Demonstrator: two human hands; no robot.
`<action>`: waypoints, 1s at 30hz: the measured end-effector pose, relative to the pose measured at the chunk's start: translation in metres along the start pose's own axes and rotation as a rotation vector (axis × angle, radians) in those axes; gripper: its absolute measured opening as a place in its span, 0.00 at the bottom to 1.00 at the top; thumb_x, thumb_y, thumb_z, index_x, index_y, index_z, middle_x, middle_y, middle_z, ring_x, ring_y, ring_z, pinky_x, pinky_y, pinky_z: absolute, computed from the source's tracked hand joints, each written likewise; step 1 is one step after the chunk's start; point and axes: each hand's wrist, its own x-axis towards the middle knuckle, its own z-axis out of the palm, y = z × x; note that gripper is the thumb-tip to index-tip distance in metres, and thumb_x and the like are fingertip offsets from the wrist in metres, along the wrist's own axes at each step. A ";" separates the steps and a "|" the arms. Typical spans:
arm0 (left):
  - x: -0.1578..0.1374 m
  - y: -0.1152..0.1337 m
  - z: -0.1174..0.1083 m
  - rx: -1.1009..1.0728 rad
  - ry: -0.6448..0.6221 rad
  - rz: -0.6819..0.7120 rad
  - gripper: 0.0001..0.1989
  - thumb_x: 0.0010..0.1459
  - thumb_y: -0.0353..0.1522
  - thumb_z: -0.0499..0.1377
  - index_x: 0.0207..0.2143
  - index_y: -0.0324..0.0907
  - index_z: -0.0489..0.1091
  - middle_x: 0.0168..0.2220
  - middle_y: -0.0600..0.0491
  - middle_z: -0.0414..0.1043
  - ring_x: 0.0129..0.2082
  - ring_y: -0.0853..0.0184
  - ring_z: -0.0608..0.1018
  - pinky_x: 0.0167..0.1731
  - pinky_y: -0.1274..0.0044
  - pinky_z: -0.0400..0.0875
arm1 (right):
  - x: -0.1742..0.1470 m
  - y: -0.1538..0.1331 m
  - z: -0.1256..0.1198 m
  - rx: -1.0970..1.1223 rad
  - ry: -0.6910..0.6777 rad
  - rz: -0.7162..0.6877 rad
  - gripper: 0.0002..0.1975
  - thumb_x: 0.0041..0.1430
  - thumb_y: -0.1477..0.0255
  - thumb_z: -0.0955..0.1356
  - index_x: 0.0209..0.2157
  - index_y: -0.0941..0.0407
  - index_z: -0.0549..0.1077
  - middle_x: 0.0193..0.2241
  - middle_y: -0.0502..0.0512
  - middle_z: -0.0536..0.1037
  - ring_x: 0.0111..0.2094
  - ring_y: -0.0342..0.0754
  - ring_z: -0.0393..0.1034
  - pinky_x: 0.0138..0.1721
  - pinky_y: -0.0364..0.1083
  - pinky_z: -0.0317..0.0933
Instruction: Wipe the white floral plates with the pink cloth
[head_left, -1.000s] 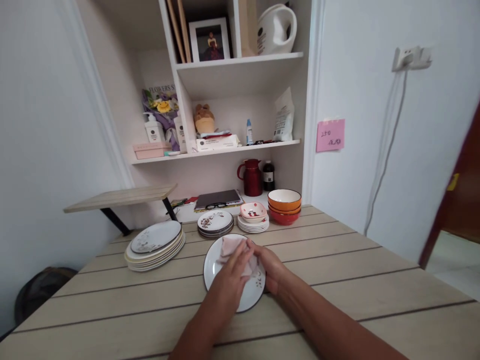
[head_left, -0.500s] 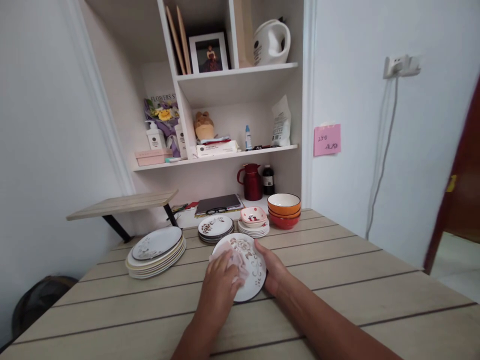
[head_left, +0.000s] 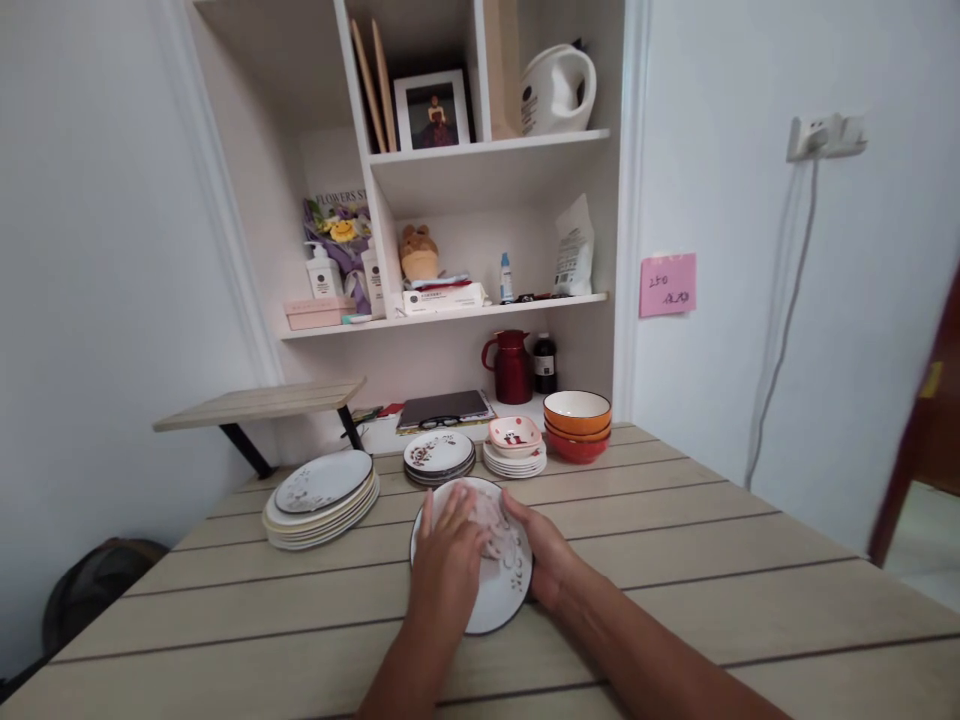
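My right hand [head_left: 553,558] grips the right edge of a round white plate [head_left: 496,600] with a dark rim and brown floral print, thumb on top and the other fingers mostly hidden beneath. The plate is tilted toward me above the wooden table. My left hand [head_left: 450,560] presses a thin pale pink cloth [head_left: 489,515] against the plate's face, its fingers extended over it. Part of the cloth is hidden under that hand. Just beyond the held plate stands a stack of small dark-rimmed plates [head_left: 439,455].
Larger plates [head_left: 322,485] are stacked at left, near a raised wooden stand [head_left: 259,402]. Small saucers [head_left: 516,465] carry a pink patterned bowl [head_left: 514,433]. Orange and red bowls [head_left: 577,425] are stacked at right. Behind them stand a red jug [head_left: 512,367] and a dark bottle [head_left: 545,363].
My left hand has shifted the cloth over the plate's face, and its fingers are now straighter. The plate has come slightly closer to me, with my right hand still holding its edge.
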 end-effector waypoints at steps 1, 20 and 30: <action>0.000 -0.005 0.000 0.019 0.047 -0.023 0.10 0.57 0.27 0.55 0.30 0.48 0.75 0.56 0.50 0.70 0.61 0.56 0.65 0.64 0.54 0.37 | 0.001 0.000 0.000 0.010 0.017 -0.001 0.25 0.59 0.58 0.65 0.47 0.65 0.73 0.33 0.64 0.83 0.34 0.53 0.78 0.46 0.52 0.67; -0.006 -0.001 0.010 0.151 -0.124 0.009 0.13 0.62 0.29 0.50 0.32 0.46 0.73 0.66 0.52 0.53 0.66 0.60 0.55 0.63 0.58 0.50 | -0.005 0.000 0.002 -0.002 0.025 0.026 0.26 0.60 0.59 0.64 0.50 0.66 0.70 0.37 0.66 0.82 0.37 0.56 0.78 0.48 0.54 0.65; -0.006 0.000 0.013 0.434 -0.191 -0.124 0.20 0.59 0.29 0.55 0.54 0.46 0.66 0.67 0.49 0.50 0.67 0.59 0.51 0.64 0.57 0.48 | -0.004 -0.005 0.006 0.058 0.120 -0.060 0.26 0.63 0.61 0.61 0.54 0.66 0.68 0.35 0.63 0.83 0.37 0.56 0.78 0.47 0.53 0.66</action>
